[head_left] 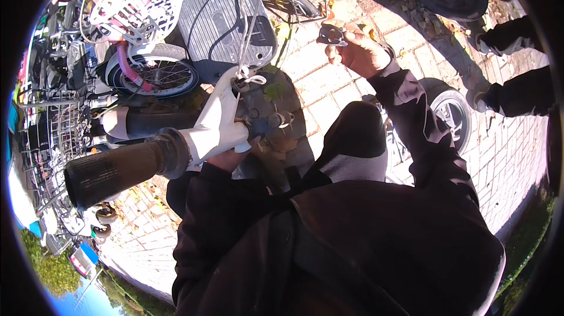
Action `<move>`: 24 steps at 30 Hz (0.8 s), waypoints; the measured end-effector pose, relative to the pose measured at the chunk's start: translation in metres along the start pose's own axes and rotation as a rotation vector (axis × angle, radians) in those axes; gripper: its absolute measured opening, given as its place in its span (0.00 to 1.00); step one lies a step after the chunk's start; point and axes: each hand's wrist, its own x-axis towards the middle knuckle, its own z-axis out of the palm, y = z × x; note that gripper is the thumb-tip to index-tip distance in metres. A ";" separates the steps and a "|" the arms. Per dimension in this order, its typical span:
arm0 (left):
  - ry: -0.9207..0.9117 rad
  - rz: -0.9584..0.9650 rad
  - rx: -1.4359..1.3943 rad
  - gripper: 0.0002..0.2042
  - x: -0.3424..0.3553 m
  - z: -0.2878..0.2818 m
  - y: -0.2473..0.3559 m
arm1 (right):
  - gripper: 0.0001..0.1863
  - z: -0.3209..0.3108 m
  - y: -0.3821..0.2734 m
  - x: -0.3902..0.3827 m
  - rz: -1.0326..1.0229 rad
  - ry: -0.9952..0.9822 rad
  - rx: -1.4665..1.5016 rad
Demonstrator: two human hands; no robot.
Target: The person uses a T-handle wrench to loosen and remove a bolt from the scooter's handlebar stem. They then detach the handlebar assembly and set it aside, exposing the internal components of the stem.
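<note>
My right hand [365, 53] is raised at the upper right of centre. Its thumb and fingers pinch a small dark-and-silver metal part [332, 36], whose exact kind I cannot make out. Left of centre is a white handlebar housing [216, 122] with a worn dark rubber grip [117, 169] on its end. Cables [245, 40] run up from the top of this housing. My left hand [227, 161] is low behind the housing, close against it. Its fingers are mostly hidden by the white shell and shadow.
A grey ribbed footboard [218, 13] lies beyond the handlebar. To its left are a white basket [138, 7] and a wheel with a pink fork [161, 75]. Several wire baskets crowd the left side. Another wheel [451, 113] is by my right arm. A person's dark-clad legs [517, 90] stand at right.
</note>
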 end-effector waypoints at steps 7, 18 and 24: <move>0.005 -0.153 -0.093 0.22 -0.003 -0.004 0.007 | 0.26 0.129 -0.064 0.042 -0.096 -0.247 0.014; -0.077 -0.302 -0.172 0.26 0.000 -0.005 -0.002 | 0.22 0.314 -0.156 0.033 -0.043 -0.254 -0.437; 0.024 -0.179 -0.130 0.27 0.001 0.016 -0.038 | 0.20 0.393 -0.149 0.029 -0.144 0.076 -0.832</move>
